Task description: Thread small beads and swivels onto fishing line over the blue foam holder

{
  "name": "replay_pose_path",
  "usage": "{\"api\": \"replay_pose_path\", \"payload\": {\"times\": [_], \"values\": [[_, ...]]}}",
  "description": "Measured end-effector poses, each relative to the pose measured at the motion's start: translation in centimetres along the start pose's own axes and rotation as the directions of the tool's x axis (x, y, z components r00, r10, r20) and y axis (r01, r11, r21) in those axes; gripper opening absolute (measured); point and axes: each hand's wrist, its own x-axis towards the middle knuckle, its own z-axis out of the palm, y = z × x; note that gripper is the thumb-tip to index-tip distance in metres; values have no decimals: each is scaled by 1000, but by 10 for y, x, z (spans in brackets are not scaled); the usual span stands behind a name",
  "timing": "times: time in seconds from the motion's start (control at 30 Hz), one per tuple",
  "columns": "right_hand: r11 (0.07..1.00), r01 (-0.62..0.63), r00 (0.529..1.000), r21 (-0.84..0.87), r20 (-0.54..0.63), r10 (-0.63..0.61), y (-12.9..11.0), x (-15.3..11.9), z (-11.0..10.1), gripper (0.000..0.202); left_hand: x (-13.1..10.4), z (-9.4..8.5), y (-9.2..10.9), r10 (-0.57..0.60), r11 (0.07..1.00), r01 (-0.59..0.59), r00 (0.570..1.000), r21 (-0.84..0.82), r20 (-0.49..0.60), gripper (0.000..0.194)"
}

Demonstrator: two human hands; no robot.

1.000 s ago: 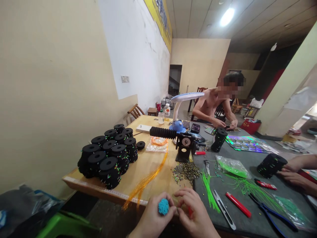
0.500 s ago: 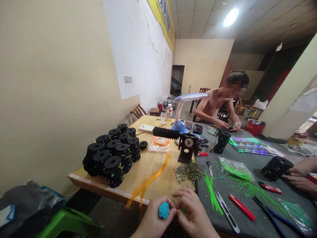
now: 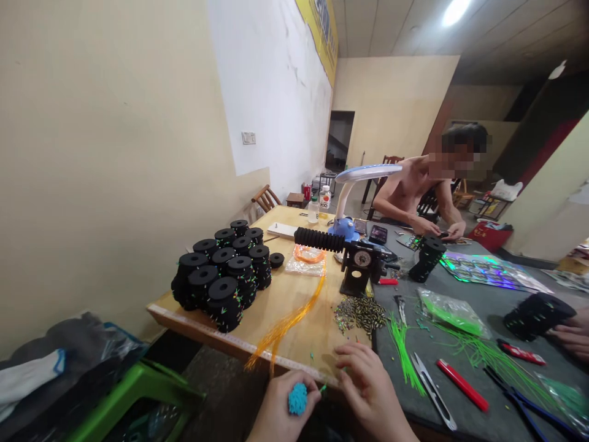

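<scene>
My left hand [image 3: 280, 402] is closed around a tight bundle of thin teal strands [image 3: 297, 399], whose blunt ends face up. A small green piece [image 3: 323, 388] sticks out by its thumb tip. To the right, at the table's near edge, my right hand [image 3: 365, 383] has its fingers curved and apart, with nothing visible in them. Just beyond it lies a pile of small beads, dark and gold with some silvery [image 3: 361, 314]. Tiny coloured bits lie on the wood between the hands and the pile.
Black foam spools [image 3: 223, 288] stand stacked at left. A black clamp device [image 3: 359, 264] and lamp [image 3: 345, 227] stand mid-table. Orange strands [image 3: 294, 319] hang over the edge. Green strands [image 3: 405, 353], snips [image 3: 435, 393], a red stick [image 3: 462, 383] and pliers [image 3: 519, 396] lie right. Co-workers sit beyond.
My right hand has moved away from the left and its fingers have spread. The green piece now shows at my left thumb. The camera view has shifted, moving the scene rightward.
</scene>
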Motion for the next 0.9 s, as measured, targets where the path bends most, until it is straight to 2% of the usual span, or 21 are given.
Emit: {"api": "replay_pose_path", "payload": {"times": [0.23, 0.33, 0.5, 0.57, 0.63, 0.7, 0.8, 0.9], "values": [[999, 11, 994, 45, -108, -6, 0, 1, 10, 16, -25, 2, -19, -40, 999, 35, 991, -40, -127, 24], [998, 60, 995, -5, -74, -60, -8, 8, 12, 18, -30, -1, -20, -58, 998, 54, 987, -30, -152, 26], [992, 112, 994, -62, 21, -111, -18, 17, 16, 21, -31, -6, -18, -186, 982, 188, 957, -10, -224, 29], [991, 111, 994, -74, 33, -109, -18, 15, 17, 21, -30, -6, -17, -196, 979, 202, 950, 2, -242, 28], [992, 101, 995, -77, 20, -99, -16, 10, 18, 20, -30, -5, -16, -126, 987, 147, 961, 65, -247, 22], [994, 89, 996, -62, -5, -90, -13, 3, 18, 18, -29, -6, -16, 32, 984, 8, 975, 180, -221, 13], [997, 75, 997, -24, -32, -76, -11, -8, 14, 18, -23, -9, -19, 257, 901, -195, 960, 388, -113, 25], [998, 66, 997, 3, -50, -65, -12, -15, 9, 19, -13, -14, -23, 333, 797, -265, 943, 542, -28, 35]]}}
